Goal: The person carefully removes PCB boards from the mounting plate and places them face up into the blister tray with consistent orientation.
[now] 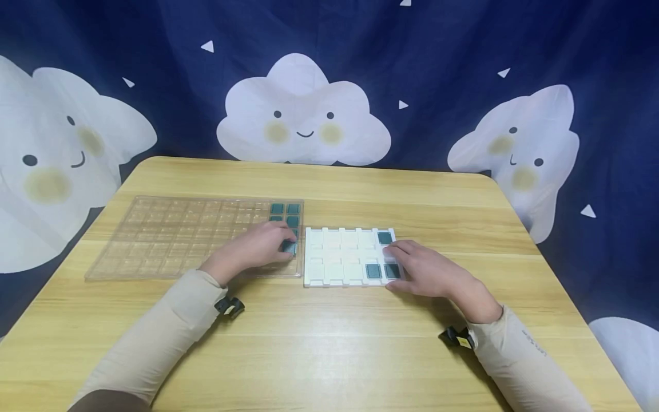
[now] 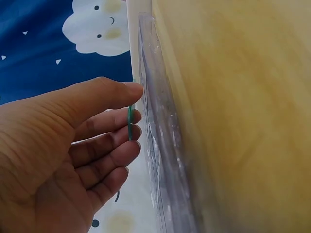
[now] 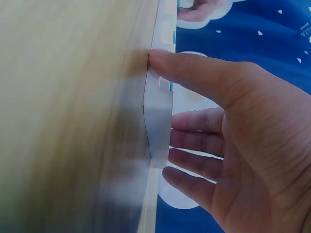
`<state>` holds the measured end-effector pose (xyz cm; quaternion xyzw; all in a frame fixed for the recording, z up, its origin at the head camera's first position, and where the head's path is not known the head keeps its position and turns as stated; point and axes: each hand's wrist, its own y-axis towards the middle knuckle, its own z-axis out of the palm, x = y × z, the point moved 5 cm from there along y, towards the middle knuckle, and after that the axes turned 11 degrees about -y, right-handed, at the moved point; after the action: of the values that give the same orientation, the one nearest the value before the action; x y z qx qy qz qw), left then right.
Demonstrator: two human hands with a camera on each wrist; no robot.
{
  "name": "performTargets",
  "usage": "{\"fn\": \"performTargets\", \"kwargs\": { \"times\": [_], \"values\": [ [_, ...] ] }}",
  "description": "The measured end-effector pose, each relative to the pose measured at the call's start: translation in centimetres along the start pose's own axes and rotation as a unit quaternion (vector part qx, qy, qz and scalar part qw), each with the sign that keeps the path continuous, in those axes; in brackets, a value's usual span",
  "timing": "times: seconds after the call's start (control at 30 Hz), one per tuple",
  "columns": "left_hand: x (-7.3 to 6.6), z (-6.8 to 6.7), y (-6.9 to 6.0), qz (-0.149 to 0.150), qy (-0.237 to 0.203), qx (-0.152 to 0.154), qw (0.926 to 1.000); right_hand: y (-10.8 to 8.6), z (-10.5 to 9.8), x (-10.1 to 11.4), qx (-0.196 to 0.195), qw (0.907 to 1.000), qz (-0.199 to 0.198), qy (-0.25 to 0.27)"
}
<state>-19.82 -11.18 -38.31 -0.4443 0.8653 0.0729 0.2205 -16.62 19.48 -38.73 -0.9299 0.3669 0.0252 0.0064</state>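
My left hand [image 1: 257,246] pinches a thin green square chip [image 1: 289,247] between thumb and fingertips, over the right end of a clear plastic tray [image 1: 175,237]. Edge-on, the same chip [image 2: 130,124] shows as a green line in the left wrist view. Several more green chips [image 1: 293,209] lie in pockets at the clear tray's right end, partly behind the hand. At the right end of a white pocketed tray [image 1: 332,257], my right hand [image 1: 432,269] rests with its thumb [image 3: 163,63] against the near side and its fingers extended over the tray. Three green chips [image 1: 373,271] show in that tray.
Both trays lie side by side on a light wooden table [image 1: 329,343], the clear one farther left. A dark blue curtain [image 1: 422,51] with cloud faces hangs behind the table. Black wrist devices [image 1: 230,307] sit below both forearms.
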Motion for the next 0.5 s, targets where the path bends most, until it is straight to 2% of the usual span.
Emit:
{"fn": "performTargets", "kwargs": {
  "times": [0.5],
  "values": [
    [0.36, 0.22, 0.21, -0.001, 0.006, -0.001, 1.0000, -0.01, 0.07, -0.04, 0.006, 1.0000, 0.004, 0.002]
  ]
}}
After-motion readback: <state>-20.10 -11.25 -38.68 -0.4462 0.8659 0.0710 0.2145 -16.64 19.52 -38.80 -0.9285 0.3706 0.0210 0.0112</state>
